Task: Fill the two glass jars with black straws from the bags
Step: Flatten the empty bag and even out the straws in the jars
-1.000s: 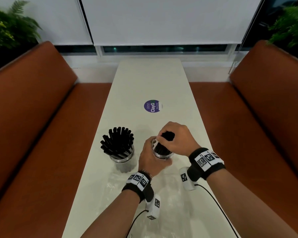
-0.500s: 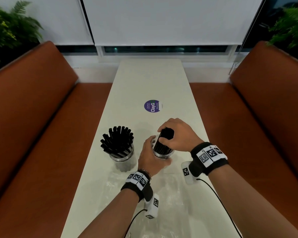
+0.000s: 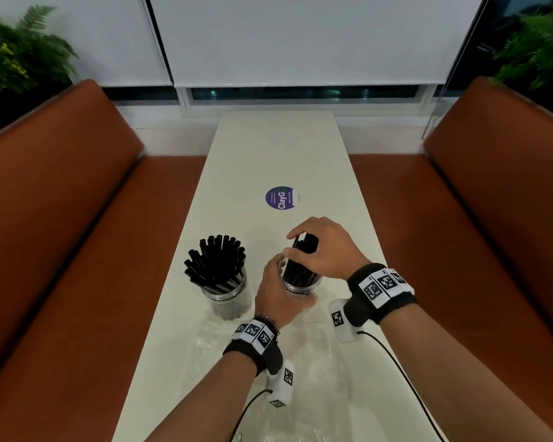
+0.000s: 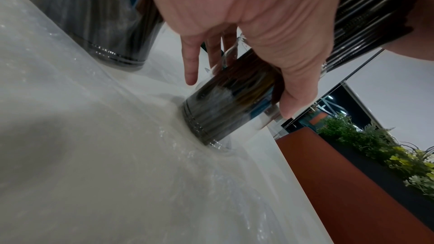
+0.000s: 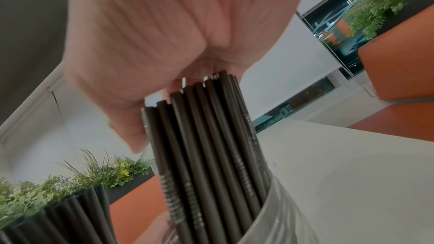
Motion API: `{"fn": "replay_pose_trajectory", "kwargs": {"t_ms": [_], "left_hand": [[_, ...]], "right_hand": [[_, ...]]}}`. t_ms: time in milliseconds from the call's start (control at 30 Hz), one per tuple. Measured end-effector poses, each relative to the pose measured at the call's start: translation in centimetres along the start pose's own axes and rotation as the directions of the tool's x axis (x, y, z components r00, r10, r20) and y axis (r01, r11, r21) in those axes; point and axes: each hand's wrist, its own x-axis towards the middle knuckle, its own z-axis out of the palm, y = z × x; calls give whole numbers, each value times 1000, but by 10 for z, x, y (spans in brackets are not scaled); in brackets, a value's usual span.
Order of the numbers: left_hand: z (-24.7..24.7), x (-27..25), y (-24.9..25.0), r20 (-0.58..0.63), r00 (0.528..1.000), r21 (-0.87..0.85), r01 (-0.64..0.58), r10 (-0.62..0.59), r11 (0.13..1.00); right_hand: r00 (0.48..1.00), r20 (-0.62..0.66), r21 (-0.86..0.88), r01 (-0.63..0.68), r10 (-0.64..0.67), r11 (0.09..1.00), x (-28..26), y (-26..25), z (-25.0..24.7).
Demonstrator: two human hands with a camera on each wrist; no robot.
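Note:
Two glass jars stand on the white table. The left jar is packed with black straws that fan out of its mouth. My left hand grips the right jar around its side; in the left wrist view its fingers wrap the glass. My right hand is cupped over the tops of a bundle of black straws standing in that jar, fingers curled round them. The right wrist view shows the bundle under my palm, inside the jar's rim.
Crumpled clear plastic bags lie flat on the table near me, under my forearms. A round purple sticker sits farther up the table. Orange bench seats flank both sides, with green plants behind them.
My right hand has lifted slightly and shifted right, so more of the straw bundle shows above the right jar. The left hand stays around the jar.

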Motion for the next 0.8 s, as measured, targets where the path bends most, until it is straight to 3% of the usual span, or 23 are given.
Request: {"fn": "replay_pose_trajectory", "kwargs": {"t_ms": [433, 800], "left_hand": [[0, -1, 1, 20, 999, -29, 32, -31, 999], [-5, -4, 6, 42, 998, -4, 37, -37, 999]], "right_hand": [[996, 4, 31, -91, 91, 995, 6, -1, -4], [1000, -8, -38, -31, 30, 999, 17, -5, 5]]}}
